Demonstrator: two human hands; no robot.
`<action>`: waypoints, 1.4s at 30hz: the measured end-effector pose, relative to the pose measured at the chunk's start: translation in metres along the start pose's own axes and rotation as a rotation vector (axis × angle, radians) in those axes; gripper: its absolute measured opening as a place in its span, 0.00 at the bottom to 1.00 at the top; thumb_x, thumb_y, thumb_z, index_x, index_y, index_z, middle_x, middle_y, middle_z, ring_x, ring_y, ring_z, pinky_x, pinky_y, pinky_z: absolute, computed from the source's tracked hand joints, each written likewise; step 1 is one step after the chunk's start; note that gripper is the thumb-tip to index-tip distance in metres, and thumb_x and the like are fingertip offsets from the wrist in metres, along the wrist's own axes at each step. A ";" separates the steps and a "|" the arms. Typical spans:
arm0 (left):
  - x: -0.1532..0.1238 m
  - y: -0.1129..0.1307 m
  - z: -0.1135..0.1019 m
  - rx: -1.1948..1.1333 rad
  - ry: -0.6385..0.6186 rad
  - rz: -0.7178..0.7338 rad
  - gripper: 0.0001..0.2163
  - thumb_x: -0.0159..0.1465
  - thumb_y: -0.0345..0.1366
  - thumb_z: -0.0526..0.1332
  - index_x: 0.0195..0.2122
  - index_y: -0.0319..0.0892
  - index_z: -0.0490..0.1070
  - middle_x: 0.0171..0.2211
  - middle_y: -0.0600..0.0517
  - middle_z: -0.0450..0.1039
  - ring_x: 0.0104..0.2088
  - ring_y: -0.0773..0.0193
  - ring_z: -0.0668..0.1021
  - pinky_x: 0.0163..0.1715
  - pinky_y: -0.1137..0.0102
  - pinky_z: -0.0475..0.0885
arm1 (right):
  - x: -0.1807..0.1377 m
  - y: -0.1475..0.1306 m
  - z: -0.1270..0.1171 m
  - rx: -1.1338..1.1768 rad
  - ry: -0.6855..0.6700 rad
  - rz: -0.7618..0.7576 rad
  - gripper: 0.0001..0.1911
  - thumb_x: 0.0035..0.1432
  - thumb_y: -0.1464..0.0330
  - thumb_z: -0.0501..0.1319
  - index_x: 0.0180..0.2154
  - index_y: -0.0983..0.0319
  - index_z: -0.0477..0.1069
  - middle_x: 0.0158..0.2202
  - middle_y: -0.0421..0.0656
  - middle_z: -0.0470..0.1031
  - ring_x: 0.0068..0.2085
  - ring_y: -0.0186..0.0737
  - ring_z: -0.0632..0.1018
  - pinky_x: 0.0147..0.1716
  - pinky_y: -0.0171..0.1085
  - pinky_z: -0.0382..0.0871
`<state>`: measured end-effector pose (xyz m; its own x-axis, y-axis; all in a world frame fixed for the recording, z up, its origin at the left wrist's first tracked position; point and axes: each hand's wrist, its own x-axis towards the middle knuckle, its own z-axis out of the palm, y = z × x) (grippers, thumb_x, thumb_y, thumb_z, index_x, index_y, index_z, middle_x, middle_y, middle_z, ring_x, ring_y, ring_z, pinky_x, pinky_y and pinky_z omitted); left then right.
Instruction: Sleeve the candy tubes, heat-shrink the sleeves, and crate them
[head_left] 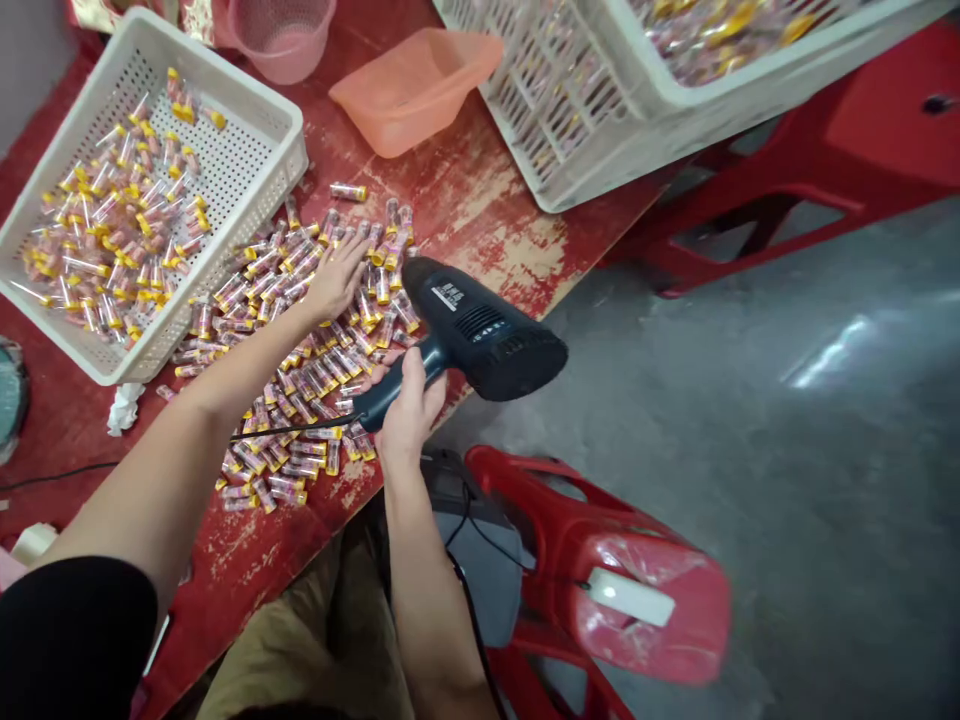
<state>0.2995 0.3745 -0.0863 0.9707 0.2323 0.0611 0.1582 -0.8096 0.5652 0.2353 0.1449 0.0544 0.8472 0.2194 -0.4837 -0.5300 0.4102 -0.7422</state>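
My right hand [409, 405] is closed round the handle of a dark blue heat gun [480, 330], whose nozzle points at a spread of small yellow-capped tubes [307, 370] lying on the red table [487, 220]. My left hand [337, 275] rests flat on the tubes near the far end of the spread, fingers stretched out. The gun's black cord runs back along the table toward me.
A white perforated tray [247, 150] with more tubes stands at the left. A big white crate [600, 110] of wrapped items sits at the back right. An orange scoop [412, 85], a pink basket [281, 35], red plastic stools [600, 560] and grey floor surround the table.
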 end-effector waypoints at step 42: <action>-0.064 0.046 0.035 0.034 -0.152 0.090 0.30 0.74 0.50 0.34 0.75 0.47 0.47 0.77 0.46 0.43 0.76 0.53 0.43 0.73 0.47 0.35 | -0.153 -0.003 -0.095 -0.108 0.343 0.292 0.24 0.54 0.54 0.70 0.47 0.58 0.68 0.34 0.36 0.71 0.25 0.28 0.70 0.21 0.31 0.68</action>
<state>0.2510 0.3031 -0.0929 0.9970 0.0762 -0.0163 0.0731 -0.8420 0.5345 0.1040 0.0259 0.0860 0.6106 -0.0007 -0.7919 -0.7609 0.2765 -0.5870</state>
